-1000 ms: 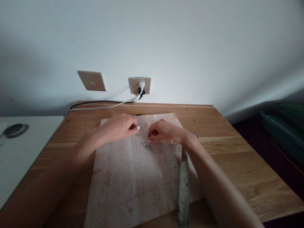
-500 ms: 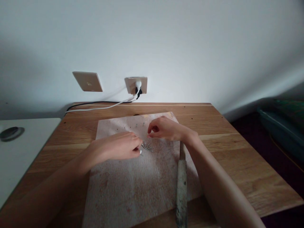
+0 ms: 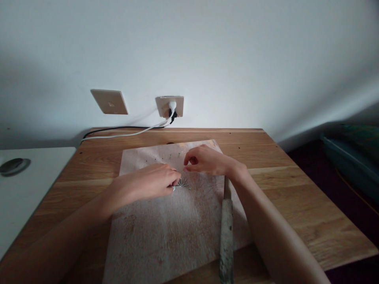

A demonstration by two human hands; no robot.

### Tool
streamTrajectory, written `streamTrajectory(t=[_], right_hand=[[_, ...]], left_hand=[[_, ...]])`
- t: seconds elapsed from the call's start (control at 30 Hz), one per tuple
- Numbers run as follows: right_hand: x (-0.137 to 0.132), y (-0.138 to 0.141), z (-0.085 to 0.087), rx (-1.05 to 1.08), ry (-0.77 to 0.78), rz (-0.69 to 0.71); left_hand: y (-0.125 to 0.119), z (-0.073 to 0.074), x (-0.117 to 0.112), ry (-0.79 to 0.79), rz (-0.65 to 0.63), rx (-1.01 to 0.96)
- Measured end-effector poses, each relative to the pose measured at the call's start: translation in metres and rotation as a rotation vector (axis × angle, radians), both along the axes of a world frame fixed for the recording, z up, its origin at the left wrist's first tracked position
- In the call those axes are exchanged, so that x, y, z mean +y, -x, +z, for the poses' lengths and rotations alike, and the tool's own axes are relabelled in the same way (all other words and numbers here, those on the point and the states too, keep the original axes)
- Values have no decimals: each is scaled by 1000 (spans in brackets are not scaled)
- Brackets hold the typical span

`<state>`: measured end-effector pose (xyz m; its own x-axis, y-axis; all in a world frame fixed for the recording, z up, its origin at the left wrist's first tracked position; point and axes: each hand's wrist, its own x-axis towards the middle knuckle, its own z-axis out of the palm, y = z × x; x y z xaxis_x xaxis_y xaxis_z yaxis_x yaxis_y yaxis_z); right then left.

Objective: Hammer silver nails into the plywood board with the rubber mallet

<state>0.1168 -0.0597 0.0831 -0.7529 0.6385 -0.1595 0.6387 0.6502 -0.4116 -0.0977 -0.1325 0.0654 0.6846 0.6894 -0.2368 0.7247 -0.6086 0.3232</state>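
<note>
My left hand (image 3: 158, 179) rests low over the middle of the board, its fingers drawn together at a small fan of silver nails (image 3: 185, 184). A thin nail (image 3: 177, 187) shows at its fingertips. My right hand (image 3: 204, 159) hovers farther back, thumb and index finger curved with a small gap between their tips and nothing visible in it. Two nails (image 3: 174, 155) stand upright in the board (image 3: 166, 236), in line with several small dark marks. Under my right wrist runs a long tool with a worn grey handle (image 3: 226, 236); its far end is hidden.
The board lies on a wooden table (image 3: 296, 205) against a white wall. Behind it, a white and a black cable (image 3: 127, 133) run to a wall socket (image 3: 170, 106). A white surface (image 3: 35, 189) adjoins at left; a bluish-green object (image 3: 349, 157) stands beyond the right edge.
My left hand has shifted slightly right to the loose nails, its fingertips now meeting them. My right hand stays almost still.
</note>
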Motion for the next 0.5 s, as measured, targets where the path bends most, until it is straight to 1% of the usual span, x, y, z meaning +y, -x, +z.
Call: streamTrajectory(t=[0.5], right_hand=[[1,0,-2,3,2,13]], left_hand=[[-3,4,0,0,-3,26]])
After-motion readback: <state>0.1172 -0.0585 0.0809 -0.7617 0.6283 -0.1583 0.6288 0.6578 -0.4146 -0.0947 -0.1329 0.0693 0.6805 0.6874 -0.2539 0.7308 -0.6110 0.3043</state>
